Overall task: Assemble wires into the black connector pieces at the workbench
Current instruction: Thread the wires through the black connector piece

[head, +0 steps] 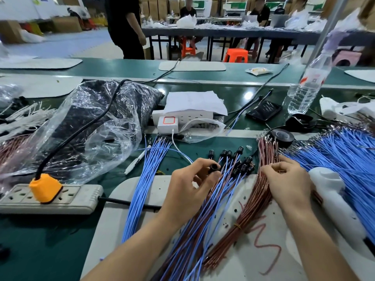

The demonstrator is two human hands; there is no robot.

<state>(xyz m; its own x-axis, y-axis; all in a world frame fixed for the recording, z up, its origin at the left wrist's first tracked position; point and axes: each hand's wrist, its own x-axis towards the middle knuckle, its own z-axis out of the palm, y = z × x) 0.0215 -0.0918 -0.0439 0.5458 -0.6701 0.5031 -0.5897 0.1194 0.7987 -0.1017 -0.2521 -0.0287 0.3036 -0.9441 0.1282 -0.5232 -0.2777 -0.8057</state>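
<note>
My left hand (189,185) grips a small black connector piece (214,166) between thumb and fingers, over a fan of blue and brown wires. Several finished connectors (237,159) with wires attached lie just beyond it. My right hand (288,179) has its fingers curled into a bundle of brown wires (251,205) and pinches at their top ends. A loose bundle of blue wires (146,179) lies left of my left hand. A large heap of blue wires (345,151) spreads out on the right.
A grey power strip with an orange plug (45,188) sits at front left. A clear plastic bag (91,128) of dark parts is behind it. A white charger block (168,123), a phone (263,110), a water bottle (308,86), black tape (283,135) and a white tool (332,195) stand around.
</note>
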